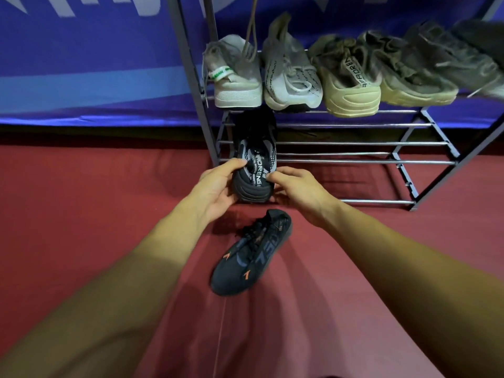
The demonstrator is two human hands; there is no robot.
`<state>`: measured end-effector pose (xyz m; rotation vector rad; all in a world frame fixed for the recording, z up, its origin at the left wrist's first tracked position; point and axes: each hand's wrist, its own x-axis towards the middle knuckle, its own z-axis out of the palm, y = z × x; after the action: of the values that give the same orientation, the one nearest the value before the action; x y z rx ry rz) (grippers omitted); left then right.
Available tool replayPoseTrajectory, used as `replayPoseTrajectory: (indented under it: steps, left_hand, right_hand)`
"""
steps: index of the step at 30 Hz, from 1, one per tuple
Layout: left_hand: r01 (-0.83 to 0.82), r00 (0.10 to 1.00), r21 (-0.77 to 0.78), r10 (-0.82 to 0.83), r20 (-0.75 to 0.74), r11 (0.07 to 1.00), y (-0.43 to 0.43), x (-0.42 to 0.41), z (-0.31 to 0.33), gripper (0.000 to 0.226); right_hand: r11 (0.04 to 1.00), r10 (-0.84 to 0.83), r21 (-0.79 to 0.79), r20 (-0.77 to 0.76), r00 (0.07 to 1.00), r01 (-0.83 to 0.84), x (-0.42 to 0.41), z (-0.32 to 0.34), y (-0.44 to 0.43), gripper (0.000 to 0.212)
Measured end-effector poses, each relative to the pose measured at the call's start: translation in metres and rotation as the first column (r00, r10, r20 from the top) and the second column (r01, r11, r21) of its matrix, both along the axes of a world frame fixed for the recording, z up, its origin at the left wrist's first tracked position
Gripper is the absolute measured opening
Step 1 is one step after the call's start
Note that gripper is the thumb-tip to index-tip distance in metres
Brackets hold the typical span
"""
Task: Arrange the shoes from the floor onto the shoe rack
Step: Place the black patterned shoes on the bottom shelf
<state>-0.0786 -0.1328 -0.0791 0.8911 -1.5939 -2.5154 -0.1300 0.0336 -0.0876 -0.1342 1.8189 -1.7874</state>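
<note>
At the left end of the lower shelf: the black shoe (255, 165) sits held at its heel by both hands, toe pointing far into the shoe rack (354, 144), heel overhanging the near rail; whether its sole already rests on the rails I cannot tell
Left hand (215, 189): grip closed on the left side of the heel, thumb on top near the collar, palm cupping the sole edge
Right hand (297, 189): grip closed on the right side of the heel, fingertips pressed at the pull tab; both hands equally near, one each side
Long axis: near to far, square to the rails; by my judgement the coming move is a straight push away, heel following toe
Second shoe: a dark shoe with orange marks (252, 253) lies on the floor (81, 214) just near of the hands, toe towards the near left, heel towards the rack; it looks like the next one to lift
Upper shelf: a white shoe (236, 77) sits directly above the black one, then a pale knit shoe (291, 75), a beige shoe (351, 80) and further grey ones to the right, all heels facing near
Obstacles: the upper shelf's front rail and the white shoe's sole hang close over the black shoe's toe; the left rack post (191, 77) stands just beside the left hand; a lace (249, 31) dangles above
Free room: the lower shelf to the right of the black shoe is bare rails
</note>
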Motion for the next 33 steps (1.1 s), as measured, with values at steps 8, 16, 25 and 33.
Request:
replayPoseTrajectory:
  steps: [8, 16, 25, 33]
  left_hand:
    - [0.013, 0.992, -0.052, -0.006, 0.128, 0.999, -0.023, -0.015, -0.015, 0.025]
    - [-0.101, 0.981, -0.063, 0.11, 0.161, 0.993, -0.027, -0.038, -0.018, 0.018]
    - [-0.227, 0.956, -0.08, 0.238, 0.172, 0.971, -0.027, -0.057, -0.022, 0.037]
    - [-0.278, 0.948, -0.024, 0.278, 0.157, 0.96, -0.026, -0.06, -0.019, 0.068]
  right_hand:
    - [0.997, -0.063, 0.035, -0.006, 0.998, 0.063, -0.038, -0.014, -0.038, 0.035]
    - [0.985, -0.151, -0.072, 0.039, 0.988, 0.154, -0.056, -0.02, -0.057, 0.013]
    - [0.965, -0.26, -0.015, 0.02, 0.965, 0.26, -0.068, -0.022, -0.07, 0.013]
    - [0.926, -0.363, -0.052, 0.146, 0.92, 0.374, -0.068, -0.024, -0.074, 0.043]
